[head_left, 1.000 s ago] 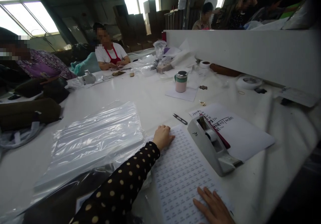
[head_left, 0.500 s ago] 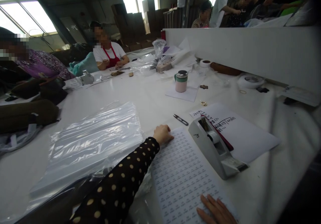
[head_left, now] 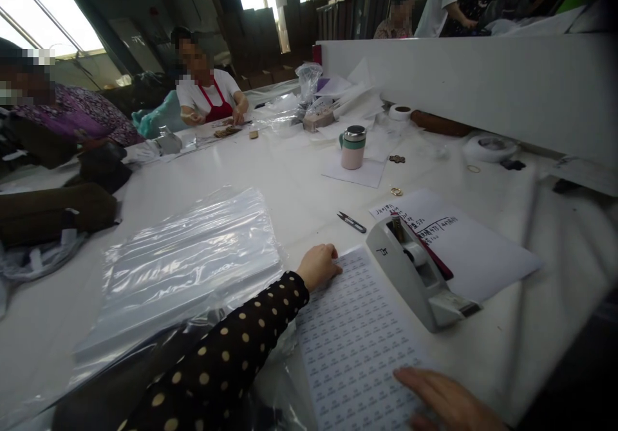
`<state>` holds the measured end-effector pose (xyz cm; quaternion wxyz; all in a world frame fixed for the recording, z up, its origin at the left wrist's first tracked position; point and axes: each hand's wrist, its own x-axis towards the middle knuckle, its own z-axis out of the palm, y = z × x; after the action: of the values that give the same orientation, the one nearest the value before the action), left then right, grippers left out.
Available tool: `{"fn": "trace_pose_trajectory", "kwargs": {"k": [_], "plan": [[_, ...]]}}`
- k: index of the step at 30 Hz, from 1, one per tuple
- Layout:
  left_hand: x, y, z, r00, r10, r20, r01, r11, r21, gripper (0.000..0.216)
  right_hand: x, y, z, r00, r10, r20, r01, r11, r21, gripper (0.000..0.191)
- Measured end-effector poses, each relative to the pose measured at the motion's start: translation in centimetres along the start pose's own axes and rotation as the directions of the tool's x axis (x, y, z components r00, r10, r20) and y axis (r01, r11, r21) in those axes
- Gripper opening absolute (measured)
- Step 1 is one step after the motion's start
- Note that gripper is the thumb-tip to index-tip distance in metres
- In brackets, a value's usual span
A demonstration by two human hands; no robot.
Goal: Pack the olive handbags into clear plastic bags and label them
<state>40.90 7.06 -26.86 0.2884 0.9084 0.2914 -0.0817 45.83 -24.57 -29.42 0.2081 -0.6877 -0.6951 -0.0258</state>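
A white sheet of small printed labels (head_left: 357, 334) lies on the table in front of me. My left hand (head_left: 318, 267), in a black polka-dot sleeve, has its fingers curled at the sheet's upper left edge and seems to pinch it. Stretched over the sheet's lower right part is my right hand (head_left: 449, 399), its fingers extended and nothing visible in them; the frame cuts it off below. A grey tape dispenser (head_left: 420, 276) stands right of the sheet. Thread snips (head_left: 351, 222) lie just beyond my left hand.
Clear plastic bags (head_left: 193, 257) are stacked on the left. A handwritten paper (head_left: 477, 251), gold rings (head_left: 396, 192) and a lidded cup (head_left: 353, 149) lie or stand farther back. Behind them runs a white partition (head_left: 463, 83). Co-workers sit across and at the left, near dark bags (head_left: 53, 209).
My right hand has shifted across the sheet's lower part, and its fingers are less spread. The left hand keeps its place at the sheet's edge. The view has tilted down slightly.
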Motion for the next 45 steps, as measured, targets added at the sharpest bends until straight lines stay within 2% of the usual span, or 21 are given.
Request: {"fn": "trace_pose_trajectory", "kwargs": {"k": [3,5,8,10,13,16,18,21,24,26,27,29,31,32,34,37,39,41,45], "plan": [[0.0,0.1,-0.4,1.000,-0.003,0.029,0.005,0.998,-0.069,0.041,5.1,1.4,-1.3,0.984,0.173,-0.039,-0.172,0.985,0.034,0.028],[0.4,0.2,-1.0,0.996,0.013,0.089,-0.002,0.992,-0.129,0.043,8.4,2.2,-1.2,0.948,0.303,-0.099,-0.290,0.948,0.131,0.021],[1.1,0.3,-2.3,0.974,0.070,0.217,-0.025,0.978,-0.205,0.035,12.0,3.1,0.4,0.822,0.550,-0.149,-0.493,0.817,0.299,0.025],[1.4,0.3,-3.4,0.948,0.120,0.294,-0.045,0.968,-0.249,0.028,13.4,3.5,1.7,0.734,0.648,-0.203,-0.562,0.747,0.355,0.042],[1.1,0.6,-5.0,0.905,0.197,0.377,-0.076,0.946,-0.314,0.022,14.6,3.8,2.8,0.653,0.714,-0.254,-0.571,0.684,0.453,0.064],[0.4,1.2,-6.2,0.872,0.264,0.411,-0.101,0.920,-0.378,0.021,15.1,3.7,2.2,0.592,0.789,-0.167,-0.536,0.539,0.650,0.060],[0.0,1.9,-6.7,0.865,0.318,0.388,-0.102,0.868,-0.486,0.027,15.3,3.4,1.4,0.570,0.813,-0.118,-0.487,0.450,0.749,0.056],[-0.4,2.9,-6.9,0.871,0.378,0.314,-0.079,0.738,-0.670,0.037,15.5,3.1,0.1,0.562,0.824,-0.066,-0.426,0.357,0.831,0.053],[-0.7,3.8,-6.9,0.874,0.406,0.267,-0.107,0.698,-0.708,0.037,15.3,2.8,-1.0,0.579,0.814,0.055,-0.434,0.250,0.865,0.040],[-1.5,4.4,-7.0,0.878,0.423,0.225,-0.190,0.738,-0.647,0.035,15.1,2.8,-1.8,0.610,0.782,0.132,-0.454,0.207,0.867,0.033],[-2.2,4.7,-7.1,0.896,0.414,0.161,-0.252,0.773,-0.582,0.034,15.0,2.8,-2.1,0.619,0.769,0.160,-0.465,0.195,0.864,0.033],[-4.2,5.5,-7.1,0.934,0.348,-0.077,-0.350,0.855,-0.383,0.031,14.7,3.0,-2.7,0.613,0.763,0.203,-0.495,0.172,0.852,0.033],[-6.8,6.4,-6.6,0.908,0.282,-0.309,-0.353,0.913,-0.204,0.022,14.4,3.1,-3.1,0.597,0.760,0.257,-0.532,0.135,0.836,0.035],[-8.1,6.8,-6.1,0.895,0.263,-0.360,-0.338,0.927,-0.164,0.018,14.3,3.1,-3.1,0.593,0.752,0.286,-0.543,0.112,0.832,0.036],[-10.5,7.4,-4.6,0.907,0.224,-0.356,-0.306,0.933,-0.190,0.019,14.0,2.9,-3.1,0.601,0.716,0.355,-0.539,0.035,0.841,0.037],[-12.7,7.7,-1.8,0.928,0.081,-0.363,-0.222,0.904,-0.365,0.016,13.4,2.1,-3.1,0.642,0.602,0.474,-0.543,-0.079,0.836,0.038],[-13.4,7.7,-0.2,0.926,-0.006,-0.378,-0.190,0.857,-0.479,0.019,13.0,1.4,-3.3,0.673,0.532,0.514,-0.579,-0.053,0.814,0.037],[-13.9,7.7,0.8,0.924,-0.036,-0.381,-0.193,0.815,-0.546,0.019,12.6,0.7,-3.6,0.707,0.498,0.501,-0.590,0.027,0.807,0.036],[-14.5,7.9,1.1,0.923,-0.067,-0.379,-0.183,0.791,-0.584,0.015,12.2,0.1,-4.1,0.776,0.465,0.426,-0.550,0.169,0.818,0.033]]}}
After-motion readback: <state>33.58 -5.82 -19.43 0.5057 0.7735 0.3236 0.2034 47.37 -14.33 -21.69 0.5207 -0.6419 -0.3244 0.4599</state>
